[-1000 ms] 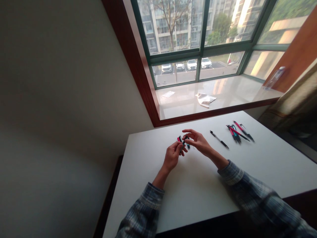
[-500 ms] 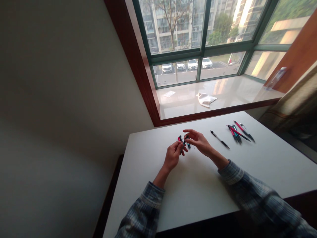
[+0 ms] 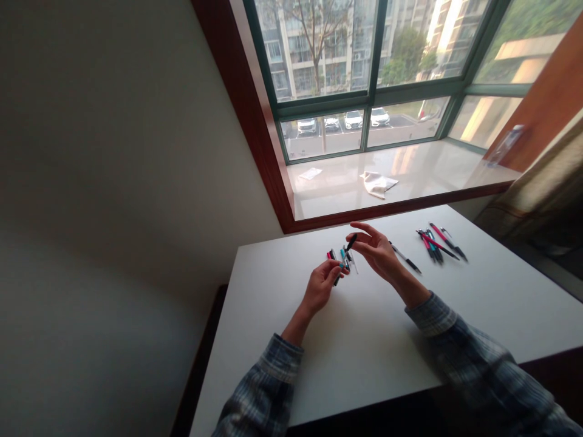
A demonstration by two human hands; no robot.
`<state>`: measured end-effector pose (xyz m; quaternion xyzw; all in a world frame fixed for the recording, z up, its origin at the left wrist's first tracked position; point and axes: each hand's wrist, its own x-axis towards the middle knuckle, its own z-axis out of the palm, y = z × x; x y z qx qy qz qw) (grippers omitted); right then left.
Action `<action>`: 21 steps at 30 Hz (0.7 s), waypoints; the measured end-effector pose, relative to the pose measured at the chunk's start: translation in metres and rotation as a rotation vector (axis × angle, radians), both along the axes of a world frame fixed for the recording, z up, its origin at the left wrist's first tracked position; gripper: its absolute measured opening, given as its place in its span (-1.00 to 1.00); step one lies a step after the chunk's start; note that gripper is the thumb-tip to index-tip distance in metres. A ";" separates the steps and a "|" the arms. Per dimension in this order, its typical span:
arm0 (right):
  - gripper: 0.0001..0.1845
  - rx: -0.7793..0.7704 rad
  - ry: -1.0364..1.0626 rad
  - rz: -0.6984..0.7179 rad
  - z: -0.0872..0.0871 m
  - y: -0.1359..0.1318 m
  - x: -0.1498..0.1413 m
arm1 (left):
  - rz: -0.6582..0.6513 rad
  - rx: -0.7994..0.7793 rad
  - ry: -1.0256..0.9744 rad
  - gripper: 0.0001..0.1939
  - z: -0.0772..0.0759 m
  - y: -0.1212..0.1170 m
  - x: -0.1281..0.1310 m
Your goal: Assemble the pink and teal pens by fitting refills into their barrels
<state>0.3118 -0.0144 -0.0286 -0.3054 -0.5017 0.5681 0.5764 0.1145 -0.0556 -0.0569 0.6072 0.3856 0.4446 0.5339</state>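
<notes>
Head view, looking down at a white bench by a window: my left hand clamps thumb and fingers around the teal-and-dark barrel of a slim pen. My right hand pinches a black piece at the pen's upper end, with a slender stretch between the two grips. The pen is above the bench, tilted up toward my right hand; whether its parts are fully separated, I cannot tell.

I judge it light and stiff, probably smooth plastic that could roll or slip in my fingertips. The barrel seems the sound place for my left grip, and the thicker black piece for my right; the slender stretch may bend if pushed sideways.

Just beyond my hands lie small pens or pen parts, partly hidden. To the right are a single pen and a loose pile of pens.

For containers, a clear bottle is at the right end of the windowsill; its contents I cannot make out.
</notes>
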 end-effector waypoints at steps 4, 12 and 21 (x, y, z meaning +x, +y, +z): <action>-0.46 0.026 0.019 -0.121 0.005 0.006 0.016 | 0.020 -0.019 -0.055 -0.65 0.000 0.002 -0.001; -0.69 0.128 -0.871 -0.319 -0.049 0.027 0.053 | 0.115 -0.077 -0.132 -0.61 0.001 0.005 -0.005; -0.69 0.231 -1.028 -0.155 -0.057 0.029 0.057 | 0.127 -0.087 -0.146 -0.62 0.003 0.005 -0.005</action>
